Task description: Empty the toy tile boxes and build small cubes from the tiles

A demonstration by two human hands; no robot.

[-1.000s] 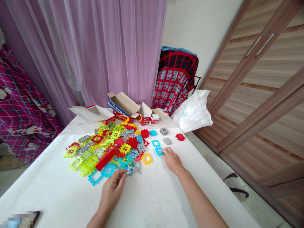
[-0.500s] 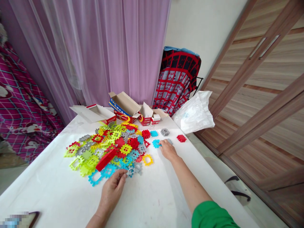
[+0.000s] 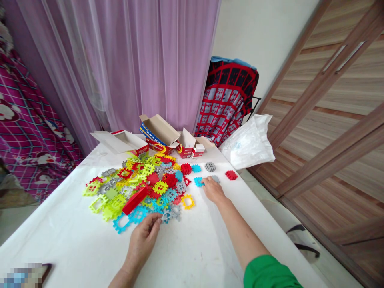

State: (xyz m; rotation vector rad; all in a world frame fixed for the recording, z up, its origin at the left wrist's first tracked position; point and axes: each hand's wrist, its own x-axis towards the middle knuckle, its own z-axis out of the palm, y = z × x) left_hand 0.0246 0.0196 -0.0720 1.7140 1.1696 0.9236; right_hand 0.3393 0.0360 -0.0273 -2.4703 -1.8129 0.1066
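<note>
A heap of plastic interlocking tiles (image 3: 141, 188) in green, yellow, red, blue and grey lies on the white table (image 3: 192, 256). My right hand (image 3: 213, 191) reaches to the heap's right side. Its fingertips pinch a blue tile (image 3: 198, 182), and a grey tile (image 3: 216, 179) lies just behind the hand. My left hand (image 3: 143, 239) rests on the table at the heap's near edge. Its fingers are loosely bent, and the tips touch a grey tile (image 3: 167, 217) without gripping it. A long red piece (image 3: 134, 200) lies across the heap.
Open red cardboard boxes (image 3: 159, 138) stand at the table's far edge. Single tiles, red (image 3: 231, 175), grey (image 3: 210, 166) and blue (image 3: 196, 168), lie right of the heap. A white plastic bag (image 3: 249, 142) hangs at the far right corner, beside a draped chair (image 3: 231, 100).
My right hand moved forward, away from me, carrying the blue tile up beside the grey one. My left hand stayed where it was. The view shifted slightly.
</note>
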